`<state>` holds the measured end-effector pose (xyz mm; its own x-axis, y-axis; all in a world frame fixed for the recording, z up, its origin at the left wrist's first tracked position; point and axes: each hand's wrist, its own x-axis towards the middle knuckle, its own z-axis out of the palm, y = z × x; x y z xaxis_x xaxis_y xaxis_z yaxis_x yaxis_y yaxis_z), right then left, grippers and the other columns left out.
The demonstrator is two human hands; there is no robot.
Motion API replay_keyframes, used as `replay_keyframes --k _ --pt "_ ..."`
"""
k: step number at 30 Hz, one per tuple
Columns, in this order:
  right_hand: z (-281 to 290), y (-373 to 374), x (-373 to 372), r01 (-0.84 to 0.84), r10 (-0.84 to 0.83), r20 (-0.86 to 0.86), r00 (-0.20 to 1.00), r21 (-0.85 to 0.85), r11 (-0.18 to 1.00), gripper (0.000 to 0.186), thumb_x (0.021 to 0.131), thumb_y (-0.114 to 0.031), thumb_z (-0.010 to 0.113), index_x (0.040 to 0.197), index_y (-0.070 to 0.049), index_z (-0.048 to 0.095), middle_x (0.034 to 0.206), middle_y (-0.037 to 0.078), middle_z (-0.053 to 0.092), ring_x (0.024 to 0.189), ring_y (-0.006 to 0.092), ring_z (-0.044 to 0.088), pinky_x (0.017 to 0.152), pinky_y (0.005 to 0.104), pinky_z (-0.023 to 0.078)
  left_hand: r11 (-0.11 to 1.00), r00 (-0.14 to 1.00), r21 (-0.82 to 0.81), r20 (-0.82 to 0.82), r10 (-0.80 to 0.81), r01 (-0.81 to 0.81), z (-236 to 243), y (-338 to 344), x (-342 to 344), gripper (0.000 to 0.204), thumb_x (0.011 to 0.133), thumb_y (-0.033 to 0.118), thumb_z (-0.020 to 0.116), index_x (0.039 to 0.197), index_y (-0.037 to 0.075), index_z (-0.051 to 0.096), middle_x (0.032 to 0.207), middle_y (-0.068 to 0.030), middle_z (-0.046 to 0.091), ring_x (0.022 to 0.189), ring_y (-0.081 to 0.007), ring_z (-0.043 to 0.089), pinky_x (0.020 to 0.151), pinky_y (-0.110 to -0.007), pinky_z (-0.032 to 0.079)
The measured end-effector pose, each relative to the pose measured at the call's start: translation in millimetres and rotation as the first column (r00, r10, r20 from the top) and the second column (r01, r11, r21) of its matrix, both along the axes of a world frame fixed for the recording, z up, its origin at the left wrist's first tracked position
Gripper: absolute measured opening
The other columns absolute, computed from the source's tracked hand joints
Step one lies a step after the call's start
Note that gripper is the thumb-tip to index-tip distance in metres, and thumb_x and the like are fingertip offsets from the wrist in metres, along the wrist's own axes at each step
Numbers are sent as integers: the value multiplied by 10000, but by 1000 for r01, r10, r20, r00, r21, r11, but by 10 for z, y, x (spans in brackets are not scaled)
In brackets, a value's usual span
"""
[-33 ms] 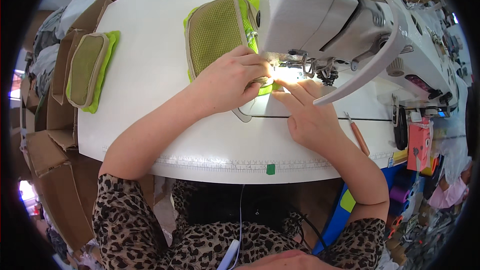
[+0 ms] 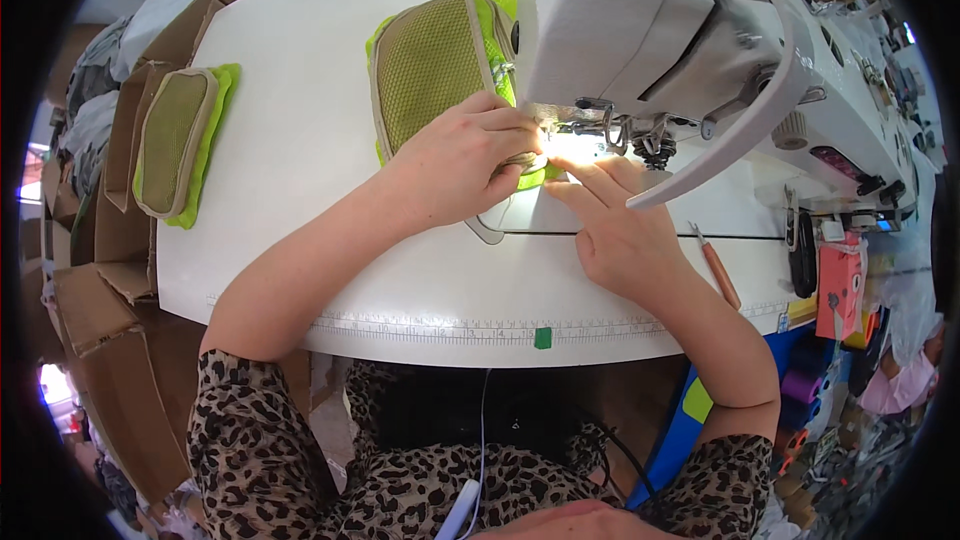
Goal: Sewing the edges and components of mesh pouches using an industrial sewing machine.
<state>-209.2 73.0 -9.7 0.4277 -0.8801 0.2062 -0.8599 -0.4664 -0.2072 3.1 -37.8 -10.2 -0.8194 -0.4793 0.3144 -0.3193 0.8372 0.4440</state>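
A mesh pouch (image 2: pixel 430 70), olive with tan piping and bright lime edges, lies partly under the head of a white sewing machine (image 2: pixel 610 30). My left hand (image 2: pixel 465 155) is closed on the pouch's near edge, thumb and fingers pinching it beside the lit needle area. My right hand (image 2: pixel 625 225) rests to the right of it, fingers stretched out, the tips at the lime edge by the presser foot. Glare and my fingers hide the stitching point. A second, smaller-looking olive mesh piece (image 2: pixel 175 145) with a lime edge lies at the table's left side.
The white table (image 2: pixel 290 140) has a ruler strip (image 2: pixel 450 330) with a green mark along its front edge. An orange-handled pointed tool (image 2: pixel 720 275) lies right of my right hand. Cardboard boxes (image 2: pixel 95 310) stand at the left. A curved white guard (image 2: pixel 735 155) arches over the right side.
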Motion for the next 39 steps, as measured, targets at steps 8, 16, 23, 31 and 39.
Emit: replay_keyframes --k 8,16,23,31,39 --pt "-17 36 10 -17 17 4 1000 16 1000 478 675 23 600 1142 -60 660 1276 43 620 1085 276 563 902 414 506 997 998 55 44 43 -46 -11 -19 -6 218 829 89 625 1022 34 708 1133 -60 687 1073 -261 588 981 -369 504" --pt "12 43 114 -77 66 167 984 58 995 519 702 17 589 1215 -49 625 1323 59 602 1249 270 544 1024 424 451 999 1000 25 8 22 -22 -7 -51 14 231 855 81 614 1064 27 697 1104 -73 689 1070 -269 585 974 -382 495" --pt "3 37 88 -49 30 180 983 104 993 509 729 14 609 1235 -41 612 1336 86 589 1203 281 573 1000 418 479 990 999 137 40 37 -42 83 -36 42 201 917 119 626 1093 47 692 1101 -60 687 1089 -280 573 972 -394 484" --pt "12 27 54 -94 85 157 984 49 994 509 719 7 610 1225 -50 634 1373 72 560 1160 269 561 973 435 463 974 982 225 182 -56 14 315 -56 39 203 907 129 667 1096 60 694 1085 -71 688 1083 -282 582 971 -397 491" --pt "-1 52 135 -77 74 106 992 22 997 522 707 3 605 1229 -9 614 1377 89 571 1250 274 526 1029 441 433 989 987 148 157 -38 15 197 -71 59 190 908 135 667 1080 62 697 1057 -75 685 1089 -277 583 969 -395 495"
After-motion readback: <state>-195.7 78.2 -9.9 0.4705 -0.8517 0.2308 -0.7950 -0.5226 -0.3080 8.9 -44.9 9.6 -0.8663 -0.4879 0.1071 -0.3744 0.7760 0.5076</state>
